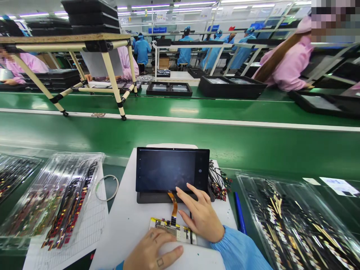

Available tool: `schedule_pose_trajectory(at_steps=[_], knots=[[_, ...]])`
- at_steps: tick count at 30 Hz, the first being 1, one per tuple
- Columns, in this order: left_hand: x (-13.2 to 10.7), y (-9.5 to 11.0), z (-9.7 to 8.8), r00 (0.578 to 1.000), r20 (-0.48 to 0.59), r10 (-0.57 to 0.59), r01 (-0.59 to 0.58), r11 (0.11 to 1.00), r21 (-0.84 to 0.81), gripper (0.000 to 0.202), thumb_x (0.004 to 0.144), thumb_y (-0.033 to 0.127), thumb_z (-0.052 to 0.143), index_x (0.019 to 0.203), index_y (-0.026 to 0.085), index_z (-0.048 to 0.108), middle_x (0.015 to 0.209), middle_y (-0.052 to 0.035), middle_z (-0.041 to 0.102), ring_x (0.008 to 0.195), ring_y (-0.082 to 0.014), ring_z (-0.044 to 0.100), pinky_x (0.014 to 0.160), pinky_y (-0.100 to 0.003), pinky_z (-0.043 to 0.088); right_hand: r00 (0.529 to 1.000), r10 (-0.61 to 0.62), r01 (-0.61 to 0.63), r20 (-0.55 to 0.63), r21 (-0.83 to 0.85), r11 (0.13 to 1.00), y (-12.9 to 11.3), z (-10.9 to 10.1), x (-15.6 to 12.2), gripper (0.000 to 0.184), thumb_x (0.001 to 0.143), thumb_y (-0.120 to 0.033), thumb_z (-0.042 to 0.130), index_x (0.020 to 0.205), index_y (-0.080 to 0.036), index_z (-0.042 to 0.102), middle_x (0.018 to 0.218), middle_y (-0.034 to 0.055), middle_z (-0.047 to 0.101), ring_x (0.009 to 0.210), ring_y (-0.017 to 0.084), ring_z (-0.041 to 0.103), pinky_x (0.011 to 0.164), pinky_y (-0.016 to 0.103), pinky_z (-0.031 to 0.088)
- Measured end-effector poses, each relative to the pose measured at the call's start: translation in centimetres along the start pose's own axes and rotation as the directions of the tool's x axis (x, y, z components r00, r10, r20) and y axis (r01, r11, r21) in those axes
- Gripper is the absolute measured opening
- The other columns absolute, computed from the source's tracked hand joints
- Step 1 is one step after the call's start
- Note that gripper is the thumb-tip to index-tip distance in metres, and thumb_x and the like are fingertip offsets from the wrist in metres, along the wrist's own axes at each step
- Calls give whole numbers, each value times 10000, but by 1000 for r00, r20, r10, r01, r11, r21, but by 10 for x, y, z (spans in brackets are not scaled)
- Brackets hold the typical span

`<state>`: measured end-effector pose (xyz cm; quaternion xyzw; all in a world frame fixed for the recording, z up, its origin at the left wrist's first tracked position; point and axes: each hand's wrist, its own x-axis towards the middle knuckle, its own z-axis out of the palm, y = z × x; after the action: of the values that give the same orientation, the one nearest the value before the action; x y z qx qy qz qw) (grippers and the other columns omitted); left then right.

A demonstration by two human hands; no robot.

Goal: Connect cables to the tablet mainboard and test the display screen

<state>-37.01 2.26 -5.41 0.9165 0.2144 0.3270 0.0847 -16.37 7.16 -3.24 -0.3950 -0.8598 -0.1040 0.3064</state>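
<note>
Head view. Left hand (153, 255) lies flat and open, fingertips against the lower edge of a circuit board (171, 229); no clear hold. Right hand (201, 213) is spread open, fingertips on the bottom edge of a dark display panel (168, 168), thumb just above the board, nothing gripped. An orange ribbon cable (173, 204) links board and panel. Both sit on a white mat (126, 225).

Clear plastic tray (53, 198), left of the mat, holds rows of dark strip parts with red and gold marks. Clear plastic tray (295, 221), right, holds similar strips, gold and dark. A bundle of black leads (218, 180) sits beside the panel; blue pen (240, 212) just right of the mat. Across a green conveyor belt (180, 138), black trays (232, 86) carry flat panels.
</note>
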Motion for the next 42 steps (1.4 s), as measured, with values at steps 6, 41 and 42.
schedule_pose_trajectory(at_steps=[6, 41, 42], knots=[[0, -1, 1, 1000, -28, -1, 1, 1000, 17, 274, 940, 160, 324, 1143, 153, 509, 912, -80, 618, 857, -142, 575, 743, -260, 493, 1000, -1, 1, 2, -13, 1000, -2, -2, 3, 304, 944, -261, 313, 1066, -98, 539, 1113, 30, 599, 1083, 249, 450, 826, 342, 354], [-4, 0, 8, 999, -50, -8, 8, 1000, 2, 237, 881, 173, 499, 1114, 183, 544, 885, -46, 636, 811, -128, 592, 731, -235, 493, 987, 156, -161, -40, -191, 968, 16, -12, -33, 477, 933, -260, 338, 1384, -138, 237, 1187, 102, 535, 1174, 275, 410, 828, 399, 416], [-4, 0, 7, 999, -52, -8, 7, 1000, -6, 239, 883, 167, 492, 1116, 177, 545, 891, -52, 633, 831, -133, 592, 740, -241, 492, 984, 169, -176, -55, -173, 969, 16, -12, -36, 451, 927, -237, 355, 1361, -136, 286, 1162, 103, 546, 1143, 268, 436, 832, 395, 410]])
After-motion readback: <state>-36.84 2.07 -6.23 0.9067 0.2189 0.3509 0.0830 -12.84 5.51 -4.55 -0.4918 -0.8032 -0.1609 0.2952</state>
